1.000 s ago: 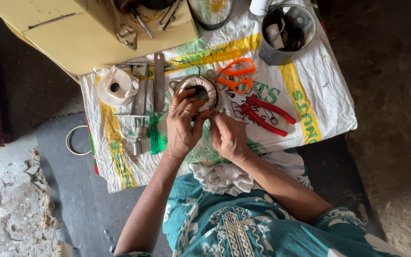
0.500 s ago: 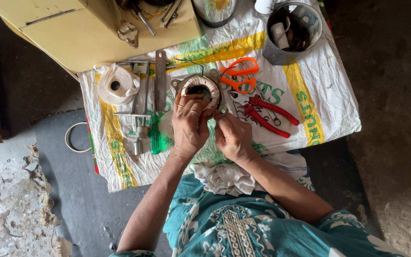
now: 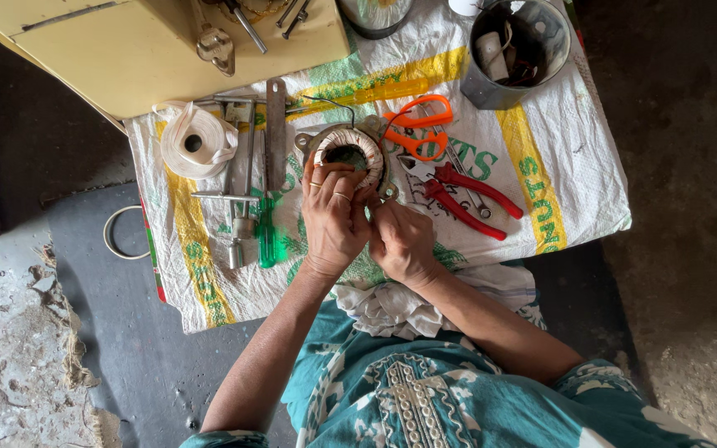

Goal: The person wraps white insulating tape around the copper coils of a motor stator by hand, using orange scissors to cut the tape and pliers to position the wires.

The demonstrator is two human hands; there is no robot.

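Observation:
A round motor stator with wound coils wrapped in pale tape lies on a white woven sack spread on the ground. My left hand rests on the near rim of the stator, fingers curled over it, rings on two fingers. My right hand is pressed against the left hand at the stator's near right edge, fingers pinched together; what they pinch is hidden. A crumpled white cloth lies in my lap just below both hands.
Orange-handled scissors and red-handled pliers lie right of the stator. A roll of white tape, a metal file and a green screwdriver lie left. A metal can of parts stands at the far right, a yellow box at the far left.
Both hands have stayed on the stator's near edge, with small finger movements only. The camera view shifted slightly.

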